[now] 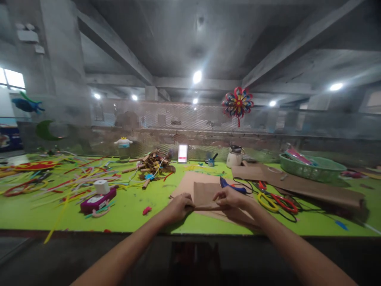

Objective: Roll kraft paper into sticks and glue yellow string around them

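A square of brown kraft paper lies on a larger, lighter brown sheet at the middle of the green table. Its near edge looks rolled or folded into a narrow strip. At the left end of that edge, my left hand is closed, pinching the paper. My right hand has its fingers bent and pinched on the edge farther right. Just beyond the right hand lies a dark blue glue gun, partly hidden by it.
Scissors with yellow handles and red-handled scissors lie right, before long brown paper and a green basket. Left are a purple box, scattered pipe cleaners and a twig-like pile. A phone stands behind.
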Available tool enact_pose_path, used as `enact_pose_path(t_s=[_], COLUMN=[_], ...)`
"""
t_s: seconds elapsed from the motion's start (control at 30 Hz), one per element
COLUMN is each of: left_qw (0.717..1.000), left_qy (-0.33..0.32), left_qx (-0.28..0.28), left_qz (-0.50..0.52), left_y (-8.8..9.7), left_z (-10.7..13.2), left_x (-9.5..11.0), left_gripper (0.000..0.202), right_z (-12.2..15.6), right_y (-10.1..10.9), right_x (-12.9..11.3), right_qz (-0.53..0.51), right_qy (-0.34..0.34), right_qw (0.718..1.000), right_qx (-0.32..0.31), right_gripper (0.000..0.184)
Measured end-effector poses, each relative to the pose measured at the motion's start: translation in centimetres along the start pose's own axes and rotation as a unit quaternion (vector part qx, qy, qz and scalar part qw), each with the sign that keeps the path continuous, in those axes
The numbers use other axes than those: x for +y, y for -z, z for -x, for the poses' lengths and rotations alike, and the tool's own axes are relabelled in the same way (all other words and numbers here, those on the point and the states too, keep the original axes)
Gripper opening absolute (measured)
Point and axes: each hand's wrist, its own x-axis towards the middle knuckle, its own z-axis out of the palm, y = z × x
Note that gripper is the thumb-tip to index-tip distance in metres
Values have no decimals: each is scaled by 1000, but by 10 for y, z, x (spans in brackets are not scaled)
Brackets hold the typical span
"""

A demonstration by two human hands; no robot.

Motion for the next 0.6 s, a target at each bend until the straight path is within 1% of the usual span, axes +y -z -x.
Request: enact_pose_path(t_s=[0.1, 0.17, 0.27, 0.33, 0.4, 0.47, 0.5, 0.53, 0.6], left_qw=[1000, 1000, 1000, 1000, 1000, 1000, 1000, 1000, 1000], left_qy=[-13, -19, -19, -13, -2, 6, 9, 10, 10], left_qx=[-7, -10, -9, -7, -6, -9, -11, -11, -8], left_qz=[1, -3, -10, -13, -15, -19, -21, -23, -25], left_y=[1, 3, 4, 3, 2, 1, 1, 0, 0], left_z=[-2, -2, -3, -4, -6, -8, -8, -9, -9], left_x=[1, 2, 3, 4, 4, 3, 3, 3, 2], left_gripper=[25, 25, 26, 27, 27, 27, 26, 26, 25], right_z=[7, 11, 20, 27, 33, 35, 34, 31, 23], right_y=[9, 10, 5, -1, -6, -8, -8, -6, 0], right_x=[11, 17, 21, 19, 14, 9, 7, 6, 6], right_qz=[16, 18, 37, 91, 174, 243, 258, 255, 219], right_qy=[-6, -7, 1, 14, 44, 99, 126, 146, 158], right_qw=[1000, 1000, 999, 993, 977, 952, 944, 942, 952], right_qx=[4, 11, 40, 69, 113, 155, 164, 164, 141], right_gripper=[24, 23, 21, 23, 25, 24, 24, 25, 29])
